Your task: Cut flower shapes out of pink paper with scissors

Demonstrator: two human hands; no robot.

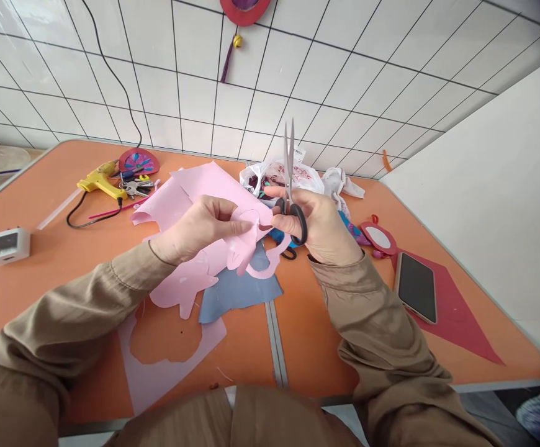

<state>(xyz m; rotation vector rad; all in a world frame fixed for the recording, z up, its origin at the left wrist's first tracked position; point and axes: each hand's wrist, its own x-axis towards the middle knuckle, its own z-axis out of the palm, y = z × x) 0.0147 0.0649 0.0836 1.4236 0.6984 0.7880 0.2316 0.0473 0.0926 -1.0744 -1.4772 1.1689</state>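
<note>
My left hand [200, 226] pinches a small pink cut-out shape [246, 239] above the orange table [56, 273], fingers closed on it. My right hand [319, 226] grips black-handled scissors [290, 180], blades pointing straight up and nearly closed, just right of the pink shape. Under my hands lie a large pink sheet [190, 192], a blue-grey sheet [239, 288] and a pink sheet with a flower-shaped hole [158, 366]. Both arms wear tan sleeves.
A yellow glue gun [100, 183] with black cord, keys [136, 186] and a round red ornament [138, 162] sit at back left. A white clock box [7, 244] is at left. A plastic bag [277, 177], a phone [418, 287] on red paper [456, 316] and a small mirror [378, 237] lie right.
</note>
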